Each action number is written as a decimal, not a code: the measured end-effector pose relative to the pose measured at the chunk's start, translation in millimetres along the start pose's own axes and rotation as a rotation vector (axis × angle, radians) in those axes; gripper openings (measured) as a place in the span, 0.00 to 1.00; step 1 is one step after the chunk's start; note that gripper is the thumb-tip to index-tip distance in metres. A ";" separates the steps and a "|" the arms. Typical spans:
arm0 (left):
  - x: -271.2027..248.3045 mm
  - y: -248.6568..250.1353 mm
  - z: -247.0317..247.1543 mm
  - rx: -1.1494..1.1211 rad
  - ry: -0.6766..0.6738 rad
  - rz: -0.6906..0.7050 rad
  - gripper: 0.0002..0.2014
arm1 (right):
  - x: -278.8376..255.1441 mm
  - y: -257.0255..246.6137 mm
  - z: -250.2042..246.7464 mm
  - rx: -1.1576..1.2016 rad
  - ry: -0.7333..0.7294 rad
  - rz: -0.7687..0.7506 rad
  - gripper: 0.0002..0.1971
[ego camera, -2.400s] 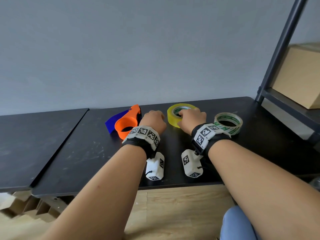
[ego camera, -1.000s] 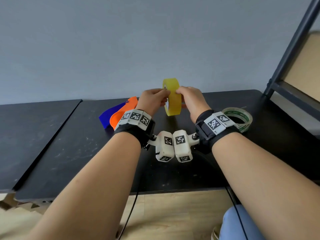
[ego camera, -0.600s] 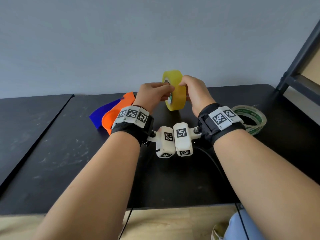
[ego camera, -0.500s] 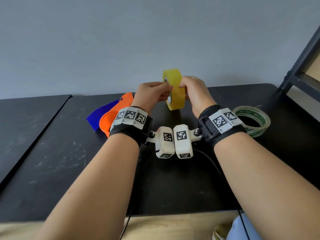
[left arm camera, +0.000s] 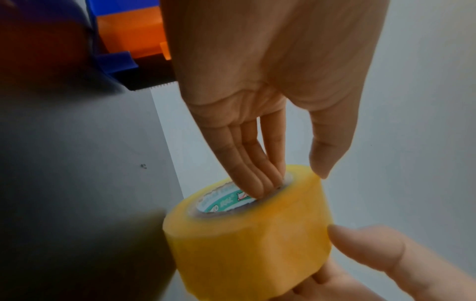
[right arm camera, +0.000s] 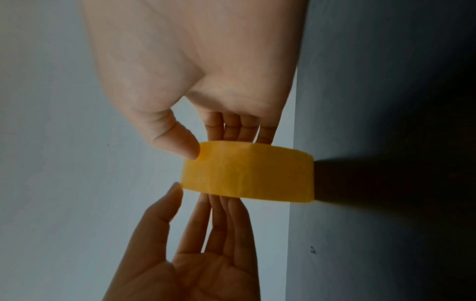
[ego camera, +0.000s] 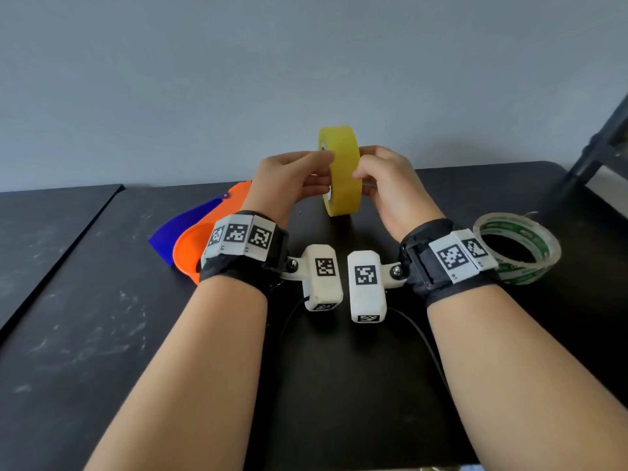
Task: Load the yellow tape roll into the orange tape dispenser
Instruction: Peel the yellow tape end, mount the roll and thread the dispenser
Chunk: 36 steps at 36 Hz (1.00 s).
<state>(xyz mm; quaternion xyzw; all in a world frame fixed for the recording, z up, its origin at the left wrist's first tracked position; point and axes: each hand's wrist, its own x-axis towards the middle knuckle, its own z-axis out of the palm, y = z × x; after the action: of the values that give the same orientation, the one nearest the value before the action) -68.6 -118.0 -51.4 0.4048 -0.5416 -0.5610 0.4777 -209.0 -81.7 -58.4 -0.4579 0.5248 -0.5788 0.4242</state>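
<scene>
The yellow tape roll [ego camera: 342,171] stands on edge between both hands over the black table [ego camera: 102,334]. My left hand [ego camera: 306,175] has its fingers [left arm camera: 257,179] in the roll's [left arm camera: 247,244] core and its thumb on the rim. My right hand [ego camera: 368,176] pinches the roll [right arm camera: 247,175] from the other side, thumb [right arm camera: 180,142] on the outer face and fingers behind. The orange tape dispenser [ego camera: 190,246], with a blue part [ego camera: 183,222], lies on the table to the left, partly hidden by my left wrist. Whether the roll touches the table I cannot tell.
A clear tape roll with green print [ego camera: 516,248] lies flat just right of my right wrist. A dark shelf frame [ego camera: 605,147] stands at the far right. A grey wall [ego camera: 306,62] closes the table's far side. A second black panel [ego camera: 40,226] adjoins on the left.
The yellow roll, which lay flat on the table under my right hand, is now on edge and held by both hands. In the last half second the hands and roll have barely moved.
</scene>
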 end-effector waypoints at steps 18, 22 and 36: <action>-15.6 -3.9 -0.5 0.041 -0.051 0.102 0.13 | -3.7 -5.9 3.6 -0.012 0.009 -0.015 0.13; -19.5 -4.2 0.8 0.014 -0.047 0.109 0.12 | -6.9 -7.4 3.2 -0.023 0.008 -0.023 0.15; -18.4 -6.5 -1.2 0.085 -0.001 0.117 0.15 | -17.7 -7.2 6.4 -0.080 0.008 -0.021 0.17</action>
<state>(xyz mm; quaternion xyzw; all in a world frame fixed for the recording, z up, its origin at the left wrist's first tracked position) -64.1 -100.6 -59.1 0.3918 -0.5880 -0.5088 0.4918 -199.0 -65.2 -52.5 -0.4776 0.5446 -0.5636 0.3971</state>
